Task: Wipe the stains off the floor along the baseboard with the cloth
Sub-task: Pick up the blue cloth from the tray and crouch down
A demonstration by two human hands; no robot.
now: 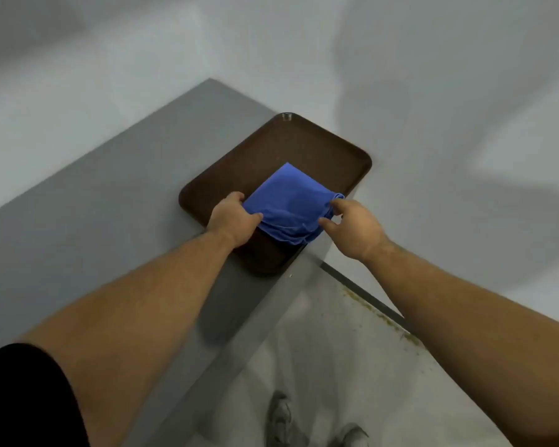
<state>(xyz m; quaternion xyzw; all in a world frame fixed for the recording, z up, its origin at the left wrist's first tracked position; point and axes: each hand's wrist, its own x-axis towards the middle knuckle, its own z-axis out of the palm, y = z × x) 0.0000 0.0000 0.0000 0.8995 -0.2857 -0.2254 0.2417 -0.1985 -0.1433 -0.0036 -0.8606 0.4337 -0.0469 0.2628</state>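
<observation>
A folded blue cloth [291, 204] lies on a dark brown tray [271, 150] at the corner of a grey table. My left hand [231, 219] grips the cloth's left edge, thumb on top. At the cloth's right corner, my right hand [352, 224] pinches the fabric between thumb and fingers. Below the table, brownish stains [381, 312] run along the light floor beside the dark baseboard [362, 293].
The grey table [94, 204] fills the left side and meets white walls [433, 124] in a corner. Its edge runs diagonally down past the tray. My two shoes [281, 417] stand on the pale floor at the bottom.
</observation>
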